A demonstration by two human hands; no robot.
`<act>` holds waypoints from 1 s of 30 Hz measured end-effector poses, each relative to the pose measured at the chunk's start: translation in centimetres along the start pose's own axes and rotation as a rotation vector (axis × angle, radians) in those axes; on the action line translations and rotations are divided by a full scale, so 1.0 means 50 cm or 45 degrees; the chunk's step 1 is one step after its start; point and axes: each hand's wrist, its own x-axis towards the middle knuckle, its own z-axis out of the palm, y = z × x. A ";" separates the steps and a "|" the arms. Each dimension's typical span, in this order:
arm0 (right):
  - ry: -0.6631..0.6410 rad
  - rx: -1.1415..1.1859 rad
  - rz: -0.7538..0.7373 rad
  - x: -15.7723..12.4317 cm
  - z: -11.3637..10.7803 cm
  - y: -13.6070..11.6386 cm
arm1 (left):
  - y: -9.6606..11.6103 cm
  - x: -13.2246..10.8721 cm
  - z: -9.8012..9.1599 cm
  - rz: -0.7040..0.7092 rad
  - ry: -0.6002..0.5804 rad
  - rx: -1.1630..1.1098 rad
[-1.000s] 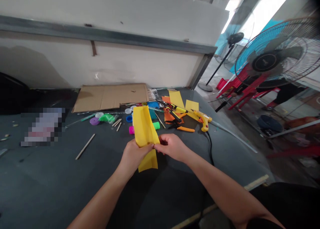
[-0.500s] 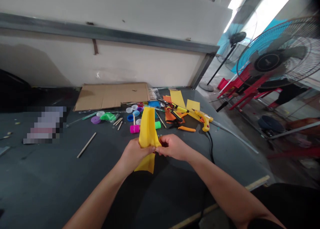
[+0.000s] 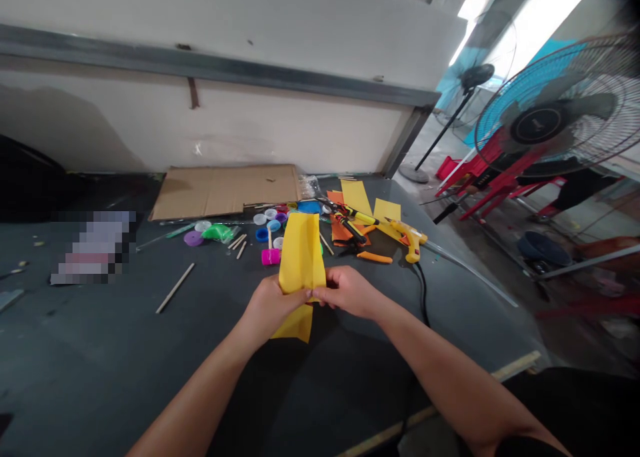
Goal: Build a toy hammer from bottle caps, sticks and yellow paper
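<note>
A creased strip of yellow paper [image 3: 300, 254] stands up between my two hands above the dark table. My left hand [image 3: 273, 307] is closed on its left side, thumb pressed on the front. The thumb and fingers of my right hand [image 3: 347, 292] pinch its right edge, and both thumb tips nearly meet at the middle. Another yellow piece [image 3: 295, 325] shows below my hands; whether it belongs to the same strip I cannot tell. Just behind the paper lie a pink cylinder [image 3: 271, 256] with a stick and several plastic bottle caps [image 3: 261, 234].
A yellow glue gun [image 3: 413, 240] with a black cord lies to the right, beside orange-handled pliers [image 3: 375, 258] and sheets of yellow paper [image 3: 355, 197]. Flat cardboard [image 3: 225, 189] rests at the back. A wooden stick [image 3: 175, 288] lies left. A large fan [image 3: 540, 120] stands beyond the table.
The strip's upper part has opened out flatter and wider toward the right, covering the green cylinder behind it. My hands have stayed nearly in place.
</note>
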 end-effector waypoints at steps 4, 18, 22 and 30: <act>-0.106 0.050 -0.007 0.000 -0.004 -0.002 | -0.001 -0.003 -0.001 -0.041 -0.086 0.001; -0.143 0.339 0.166 0.002 -0.004 -0.010 | 0.003 -0.008 -0.003 -0.155 -0.134 -0.099; -0.079 0.294 0.076 0.004 -0.001 -0.003 | 0.008 -0.008 0.001 -0.164 -0.085 -0.117; -0.116 0.300 0.035 0.004 0.001 0.005 | 0.011 -0.015 0.006 -0.173 -0.151 -0.144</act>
